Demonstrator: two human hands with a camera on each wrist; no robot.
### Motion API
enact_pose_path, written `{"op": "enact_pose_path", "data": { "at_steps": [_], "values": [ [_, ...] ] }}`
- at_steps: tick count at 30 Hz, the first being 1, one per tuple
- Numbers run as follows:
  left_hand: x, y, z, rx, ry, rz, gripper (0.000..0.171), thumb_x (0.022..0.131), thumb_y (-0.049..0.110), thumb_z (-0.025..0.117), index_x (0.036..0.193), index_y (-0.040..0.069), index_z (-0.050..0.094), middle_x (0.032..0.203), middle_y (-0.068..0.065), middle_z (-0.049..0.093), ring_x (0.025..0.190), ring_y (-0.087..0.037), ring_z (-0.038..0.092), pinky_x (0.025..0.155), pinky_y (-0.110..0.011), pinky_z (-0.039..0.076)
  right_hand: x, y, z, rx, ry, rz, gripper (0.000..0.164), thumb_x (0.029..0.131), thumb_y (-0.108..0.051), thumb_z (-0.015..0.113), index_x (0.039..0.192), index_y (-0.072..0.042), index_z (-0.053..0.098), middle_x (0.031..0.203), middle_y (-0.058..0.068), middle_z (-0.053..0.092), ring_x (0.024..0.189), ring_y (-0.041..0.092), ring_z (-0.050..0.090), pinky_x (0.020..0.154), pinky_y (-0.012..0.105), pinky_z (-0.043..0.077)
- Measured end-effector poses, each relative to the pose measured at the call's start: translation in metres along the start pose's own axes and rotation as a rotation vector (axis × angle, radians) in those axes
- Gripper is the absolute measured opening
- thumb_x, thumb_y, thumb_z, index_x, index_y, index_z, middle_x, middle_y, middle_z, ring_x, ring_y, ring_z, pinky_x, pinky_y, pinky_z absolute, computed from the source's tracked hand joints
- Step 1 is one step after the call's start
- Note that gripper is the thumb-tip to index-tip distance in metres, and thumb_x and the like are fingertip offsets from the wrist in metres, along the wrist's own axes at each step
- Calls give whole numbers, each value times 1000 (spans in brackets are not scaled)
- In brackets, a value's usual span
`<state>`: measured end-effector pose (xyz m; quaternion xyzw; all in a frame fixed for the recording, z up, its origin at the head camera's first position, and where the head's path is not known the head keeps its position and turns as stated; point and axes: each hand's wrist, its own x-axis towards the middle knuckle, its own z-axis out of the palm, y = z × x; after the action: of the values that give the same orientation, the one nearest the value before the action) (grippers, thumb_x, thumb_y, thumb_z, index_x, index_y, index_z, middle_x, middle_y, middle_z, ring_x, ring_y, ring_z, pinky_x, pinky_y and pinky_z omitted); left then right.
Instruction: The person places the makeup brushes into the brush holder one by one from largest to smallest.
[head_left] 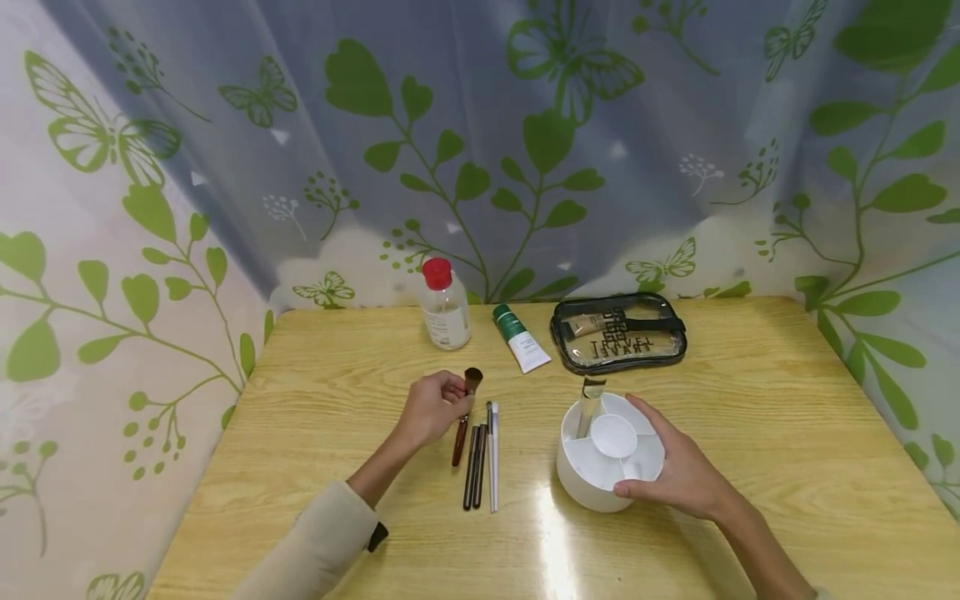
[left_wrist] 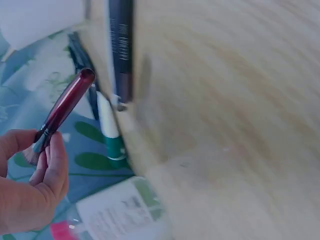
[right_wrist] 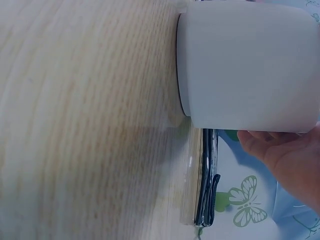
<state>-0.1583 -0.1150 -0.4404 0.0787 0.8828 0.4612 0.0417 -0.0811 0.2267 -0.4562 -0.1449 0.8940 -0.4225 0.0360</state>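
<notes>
My left hand (head_left: 435, 408) pinches a makeup brush (head_left: 459, 446) just below its bristles. In the left wrist view, the brush's glossy dark-red handle (left_wrist: 67, 102) tilts up and away from the fingertips. On the table beside it lie two dark pencil-like sticks (head_left: 474, 471) and a couple of slim, pale-handled brushes (head_left: 493, 467). My right hand (head_left: 678, 475) grips the side of a round white organizer (head_left: 592, 492), thumb at the near rim and fingers around the far side. A small tube-like item (head_left: 590, 408) stands in its back-left compartment.
Toward the back stand a clear bottle with a red cap (head_left: 447, 312), then a green-and-white tube (head_left: 522, 340) lying flat, and a clear black-edged travel pouch (head_left: 618, 333) with a small tube inside. A patterned curtain (head_left: 465, 167) hangs behind the wooden table (head_left: 315, 417).
</notes>
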Motion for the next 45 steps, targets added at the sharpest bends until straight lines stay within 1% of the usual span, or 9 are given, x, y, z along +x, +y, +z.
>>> {"op": "enact_pose_path", "data": {
  "at_steps": [7, 11, 14, 21, 23, 30, 33, 40, 45],
  "values": [
    [-3, 26, 4, -173, -12, 43, 20, 81, 11, 70, 98, 1, 64, 89, -10, 68, 82, -17, 64, 64, -23, 51, 0, 1, 0, -2, 3, -6, 114, 59, -28, 89, 149, -8, 23, 134, 19, 50, 109, 28, 54, 87, 50, 45],
    [-5, 39, 8, -259, -12, 78, 20, 80, 10, 71, 97, 2, 64, 91, -11, 68, 85, -18, 65, 72, -25, 51, 0, 1, 0, 1, 4, -15, 113, 59, -27, 88, 149, -8, 23, 135, 19, 50, 109, 28, 54, 88, 49, 45],
    [-8, 48, 11, -337, -1, 111, 20, 81, 7, 71, 98, 0, 63, 95, -14, 67, 89, -19, 65, 82, -34, 52, 0, 0, 0, 3, 2, -20, 113, 60, -27, 88, 150, -9, 22, 135, 19, 50, 109, 29, 54, 88, 49, 45],
    [-16, 77, 20, -531, 31, 159, 23, 80, -2, 67, 101, -5, 59, 99, -21, 62, 88, -12, 62, 78, -18, 50, 0, 0, -1, 2, -2, -10, 114, 60, -28, 88, 150, -9, 22, 137, 20, 48, 113, 32, 53, 89, 51, 44],
    [-18, 83, 25, -556, 17, 174, 24, 80, -3, 66, 102, -6, 59, 100, -23, 62, 87, -11, 61, 77, -19, 52, 0, 0, -1, 4, -2, -8, 114, 60, -27, 88, 150, -8, 22, 138, 20, 47, 113, 32, 53, 89, 52, 44],
    [-23, 86, 44, -600, -61, 152, 26, 81, -4, 64, 106, -7, 57, 100, -25, 60, 86, -7, 61, 71, -23, 56, 0, 2, 0, -2, 0, -6, 113, 60, -29, 88, 150, -8, 22, 138, 20, 46, 114, 33, 53, 89, 52, 45],
    [-24, 85, 52, -600, -72, 145, 26, 81, -3, 64, 106, -7, 57, 100, -25, 60, 87, -11, 62, 72, -23, 56, 0, 3, 1, -3, -1, -5, 113, 60, -29, 88, 150, -9, 22, 137, 20, 48, 112, 32, 53, 88, 51, 45],
    [-31, 82, 68, -543, -124, 135, 25, 83, 3, 67, 106, -2, 60, 101, -21, 64, 96, -29, 65, 74, -23, 57, 0, 3, 1, 6, 14, -17, 113, 60, -27, 88, 150, -10, 23, 132, 17, 52, 105, 21, 54, 84, 45, 47],
    [-36, 77, 78, -502, -142, 130, 25, 82, 4, 69, 104, -2, 62, 101, -19, 66, 94, -26, 67, 75, -21, 56, 0, 4, 1, 6, 9, -22, 112, 60, -27, 88, 150, -9, 23, 131, 16, 53, 102, 14, 54, 83, 41, 47]
  ]
}}
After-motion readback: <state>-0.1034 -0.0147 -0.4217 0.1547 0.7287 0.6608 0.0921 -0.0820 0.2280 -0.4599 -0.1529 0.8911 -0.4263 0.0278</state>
